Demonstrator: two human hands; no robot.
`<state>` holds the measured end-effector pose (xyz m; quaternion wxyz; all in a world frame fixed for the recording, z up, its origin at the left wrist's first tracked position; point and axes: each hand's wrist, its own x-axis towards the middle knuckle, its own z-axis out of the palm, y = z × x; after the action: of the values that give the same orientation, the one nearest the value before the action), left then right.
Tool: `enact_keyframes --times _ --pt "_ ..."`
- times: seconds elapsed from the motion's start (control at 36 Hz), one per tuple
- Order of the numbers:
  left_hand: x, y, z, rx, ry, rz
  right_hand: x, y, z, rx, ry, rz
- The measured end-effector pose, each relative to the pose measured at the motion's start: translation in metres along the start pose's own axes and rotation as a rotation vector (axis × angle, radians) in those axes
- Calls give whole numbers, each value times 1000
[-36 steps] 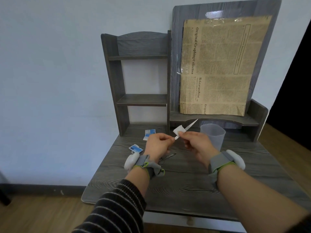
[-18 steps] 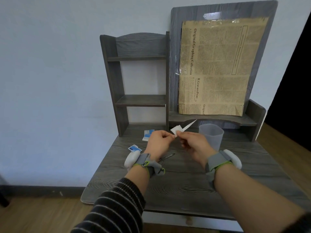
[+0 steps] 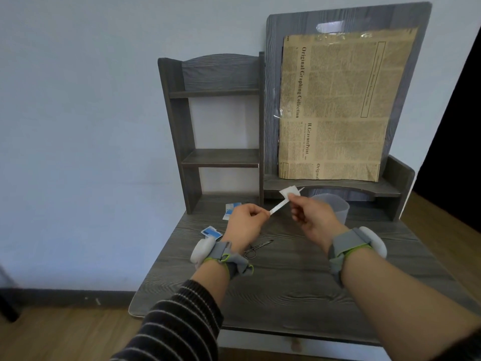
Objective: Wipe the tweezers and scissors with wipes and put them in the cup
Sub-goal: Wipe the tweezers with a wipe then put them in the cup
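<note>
Head view. Two blue-and-white wipe sachets (image 3: 211, 231) are seen lying on the grey wood-grain desk (image 3: 286, 277) at the far left, one nearer and one further back, apparently kept within reach for the second tool. The left hand (image 3: 244, 225) is raised above the desk, fingers curled, with thumb and forefinger pinched on the near end of the slim pale metal tweezers (image 3: 278, 207). The tool is thereby held steady, angled up and to the right. Below that wrist, the small silver scissors (image 3: 256, 248) are left flat on the desk, untouched, and their wiping is judged not yet done. A small white folded wipe (image 3: 289, 192) is wrapped around the far part of the tweezers, with only the very tip exposed beyond it. The wipe is pinched between thumb and fingertips of the right hand (image 3: 312, 220) — a hold judged suited to drawing it along the blades. Just behind the right hand, the translucent plastic cup (image 3: 335, 208) is stood upright — nothing can be made out inside it.
</note>
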<state>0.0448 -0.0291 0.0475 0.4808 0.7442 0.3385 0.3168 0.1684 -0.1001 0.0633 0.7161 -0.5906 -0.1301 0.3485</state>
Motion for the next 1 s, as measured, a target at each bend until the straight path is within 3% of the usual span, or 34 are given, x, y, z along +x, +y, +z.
enact_keyframes --times 0.19,0.61,1.0 --pt "1 4 7 35 41 26 -9 19 17 -68 -108 -15" --pt "-2 3 0 -22 -2 -11 -2 0 7 12 -27 6" --pt "-3 -2 1 -2 19 -10 -10 20 15 -52 -72 9"
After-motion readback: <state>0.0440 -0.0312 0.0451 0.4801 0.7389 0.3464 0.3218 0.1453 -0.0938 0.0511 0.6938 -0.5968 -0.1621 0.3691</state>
